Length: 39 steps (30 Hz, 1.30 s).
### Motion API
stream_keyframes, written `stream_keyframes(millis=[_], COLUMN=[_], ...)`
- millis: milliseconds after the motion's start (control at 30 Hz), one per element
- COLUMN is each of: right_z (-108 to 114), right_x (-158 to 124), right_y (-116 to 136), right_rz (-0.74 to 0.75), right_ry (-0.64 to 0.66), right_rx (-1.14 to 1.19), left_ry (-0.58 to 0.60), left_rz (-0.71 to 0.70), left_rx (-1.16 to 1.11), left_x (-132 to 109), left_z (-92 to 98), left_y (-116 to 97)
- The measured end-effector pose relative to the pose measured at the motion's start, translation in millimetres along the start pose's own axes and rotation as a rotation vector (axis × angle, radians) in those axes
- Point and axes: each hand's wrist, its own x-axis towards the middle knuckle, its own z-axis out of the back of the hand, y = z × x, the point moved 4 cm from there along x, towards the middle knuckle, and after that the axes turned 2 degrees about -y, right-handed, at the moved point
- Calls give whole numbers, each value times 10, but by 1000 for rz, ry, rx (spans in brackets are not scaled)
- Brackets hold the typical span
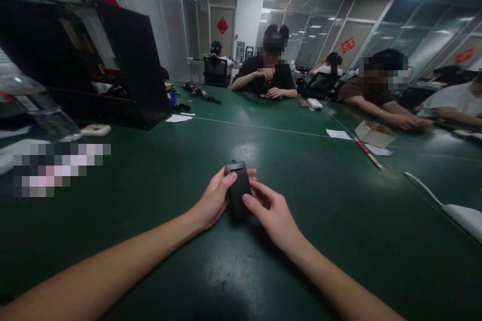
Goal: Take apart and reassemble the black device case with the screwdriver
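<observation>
Above the green tabletop (229, 261), my two hands hold a flat black rectangular device (238, 185) between them. A short slot marks its face near the top, and a small loop or knob sticks out of its upper edge. My left hand (214, 200) wraps its left side, thumb on the face and fingertips showing past the far side. On the lower right, my right hand (276, 213) grips it with the thumb on the face and the fingers along the side and behind. What kind of device it is, I cannot tell.
At left stand a black open-sided box (139, 70) and a clear plastic bottle (48, 105). A pale rounded object (96, 130) lies beside the bottle. Toward the right are a small cardboard box (374, 134), papers and a white corded object (463, 218). A person (263, 72) sits opposite.
</observation>
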Motion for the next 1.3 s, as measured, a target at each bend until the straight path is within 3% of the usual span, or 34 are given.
stream_keyframes(millis=[400, 533, 633, 833, 1067, 1300], right_z=[-75, -28, 48, 79, 90, 132], right_x=[-60, -61, -44, -31, -16, 5], right_y=[2, 3, 18, 36, -29, 32], right_rz=[4, 3, 24, 64, 49, 19], right_ry=[-27, -127, -204, -209, -217, -124], right_rx=[-20, 39, 69, 94, 103, 104], left_ry=[-48, 86, 241, 335, 334, 306], left_rz=[-26, -1, 18, 25, 8, 30], left_rx=[144, 43, 141, 280, 314, 268], left_x=[-31, -105, -148, -127, -83, -49], left_z=[32, -66, -146, -150, -111, -77], left_y=[-14, 39, 67, 66, 70, 61])
